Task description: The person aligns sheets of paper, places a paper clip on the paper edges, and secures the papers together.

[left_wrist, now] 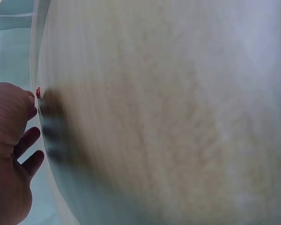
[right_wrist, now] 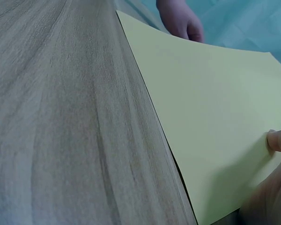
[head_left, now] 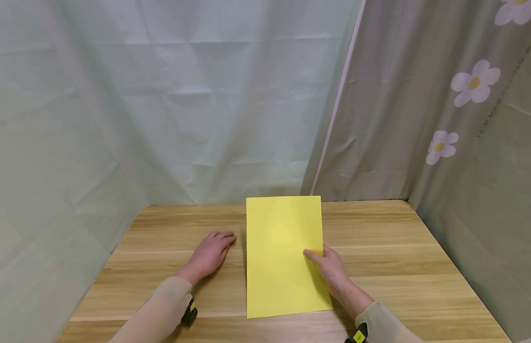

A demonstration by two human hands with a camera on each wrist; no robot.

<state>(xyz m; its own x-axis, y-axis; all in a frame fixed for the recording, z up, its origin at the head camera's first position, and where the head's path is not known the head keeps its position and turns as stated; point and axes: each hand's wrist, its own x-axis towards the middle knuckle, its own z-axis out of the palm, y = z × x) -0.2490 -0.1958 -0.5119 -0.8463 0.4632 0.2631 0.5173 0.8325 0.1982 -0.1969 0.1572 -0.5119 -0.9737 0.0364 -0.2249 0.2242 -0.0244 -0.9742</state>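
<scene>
My right hand (head_left: 337, 277) grips a sheet of yellow paper (head_left: 278, 224) by its right edge, thumb on the front face and the other fingers behind it. In the head view the sheet's top overlaps the table's back edge. The right wrist view shows the thumb (right_wrist: 278, 140) pressing the paper (right_wrist: 201, 89). To the left of the sheet, my left hand (head_left: 209, 253) is low over the table. A tiny red-orange thing (head_left: 233, 243) sits at its fingertips, seemingly pinched. In the left wrist view this red thing (left_wrist: 38, 92) is beside the thumb tip; its kind is too small to tell.
Both hands are over a wood-grain table (head_left: 398, 247). Pale curtains (head_left: 231, 105) hang behind and at the left. A grey curtain with flower prints (head_left: 475, 83) hangs at the right. Black wrist devices (head_left: 189, 312) show at both cuffs.
</scene>
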